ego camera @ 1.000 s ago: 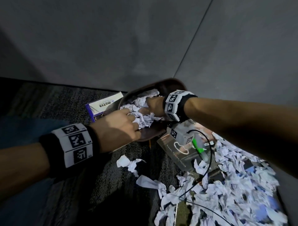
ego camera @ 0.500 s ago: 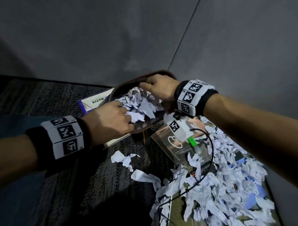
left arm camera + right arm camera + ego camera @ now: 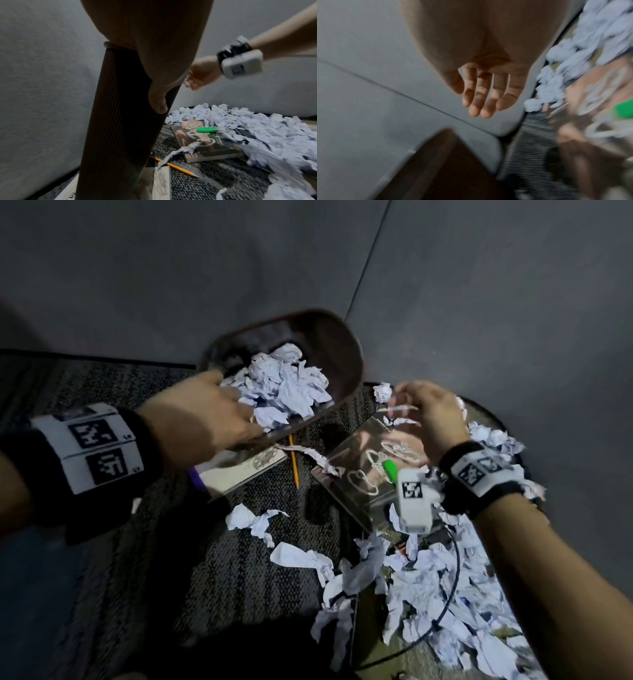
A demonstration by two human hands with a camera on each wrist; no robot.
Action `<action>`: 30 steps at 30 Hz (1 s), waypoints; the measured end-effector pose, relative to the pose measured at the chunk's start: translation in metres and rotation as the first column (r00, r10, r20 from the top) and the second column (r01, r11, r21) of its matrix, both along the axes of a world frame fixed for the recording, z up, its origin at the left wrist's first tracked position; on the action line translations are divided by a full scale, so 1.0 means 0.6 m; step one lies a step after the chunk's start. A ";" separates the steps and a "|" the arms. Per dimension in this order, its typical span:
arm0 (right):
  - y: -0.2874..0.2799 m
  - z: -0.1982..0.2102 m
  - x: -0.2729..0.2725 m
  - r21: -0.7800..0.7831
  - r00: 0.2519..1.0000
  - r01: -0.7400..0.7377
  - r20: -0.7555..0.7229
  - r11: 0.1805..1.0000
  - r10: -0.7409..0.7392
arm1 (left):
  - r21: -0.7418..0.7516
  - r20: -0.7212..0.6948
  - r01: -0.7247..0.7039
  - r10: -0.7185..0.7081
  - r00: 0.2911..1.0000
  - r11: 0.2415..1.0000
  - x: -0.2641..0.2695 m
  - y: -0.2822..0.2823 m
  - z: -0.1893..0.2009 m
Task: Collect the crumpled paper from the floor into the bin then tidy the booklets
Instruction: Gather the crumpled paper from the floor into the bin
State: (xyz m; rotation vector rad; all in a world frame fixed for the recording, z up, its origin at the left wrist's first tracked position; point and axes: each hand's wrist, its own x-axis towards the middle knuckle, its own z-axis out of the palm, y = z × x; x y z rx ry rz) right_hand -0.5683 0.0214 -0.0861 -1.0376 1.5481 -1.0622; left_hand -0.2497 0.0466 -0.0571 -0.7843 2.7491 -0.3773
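Observation:
A dark brown ribbed bin [image 3: 339, 354] stands by the grey wall, tilted toward me and holding several crumpled papers [image 3: 284, 385]. My left hand [image 3: 219, 419] grips its near rim, the thumb [image 3: 157, 100] pressed on the outer wall of the bin [image 3: 120, 121]. My right hand [image 3: 421, 412] hangs open and empty to the right of the bin, above a glossy booklet [image 3: 359, 470]; its fingers [image 3: 479, 97] are straight. A heap of crumpled paper [image 3: 445, 594] covers the carpet at the lower right. A white booklet [image 3: 239, 470] lies under the bin's near side.
A yellow pencil [image 3: 294, 463] lies on the carpet between the two booklets, and a green eraser [image 3: 205, 129] rests on the glossy one. Loose paper scraps [image 3: 253, 520] lie mid-floor. A black cable [image 3: 445, 611] loops over the heap. Grey walls close the corner behind.
My right hand has left the bin's far rim and swung right, opening above the glossy booklet. The left hand keeps its hold on the bin.

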 end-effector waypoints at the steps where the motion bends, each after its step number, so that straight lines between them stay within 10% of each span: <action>1: 0.007 -0.045 -0.015 0.024 0.980 -0.020 -0.198 1.000 0.024 | -0.027 -0.048 -0.018 0.017 0.999 0.999 0.008 -0.006 0.000; 4: 0.026 -0.160 0.000 0.212 0.629 -0.314 -0.684 0.925 0.370 | 0.115 -0.129 -0.130 0.145 0.981 0.985 0.017 -0.002 0.014; 9: 0.030 -0.251 0.103 0.458 0.228 -0.427 -0.780 0.780 0.583 | 0.010 -0.005 -0.149 0.149 0.989 0.989 0.022 0.002 -0.003; 13: 0.029 -0.247 0.102 0.377 0.467 -0.323 -0.734 0.868 0.493 | -0.027 -0.038 -0.146 0.145 0.989 0.989 0.026 -0.003 -0.005; 18: 0.035 -0.131 0.056 -0.102 0.838 0.098 -0.528 0.990 -0.137 | -0.008 -0.106 -0.217 0.215 0.971 0.976 0.039 -0.016 -0.003; 24: -0.013 0.076 0.121 -0.671 0.790 -0.143 -0.520 0.728 -0.325 | -0.017 -0.048 -0.161 0.160 0.986 0.987 0.029 -0.010 0.003; 26: -0.041 0.099 0.174 -0.478 0.610 -0.471 -0.784 0.741 -0.117 | -0.005 -0.072 -0.136 0.135 0.988 0.991 0.022 -0.012 0.014; 28: -0.062 0.100 0.219 -0.046 0.260 -0.684 -0.948 0.728 0.184 | 0.006 -0.105 -0.133 0.133 0.986 0.991 0.019 -0.012 0.020; 30: -0.075 0.095 0.231 0.071 0.204 -0.753 -0.920 0.654 0.334 | 0.027 -0.172 -0.132 0.135 0.976 0.991 0.021 -0.012 0.021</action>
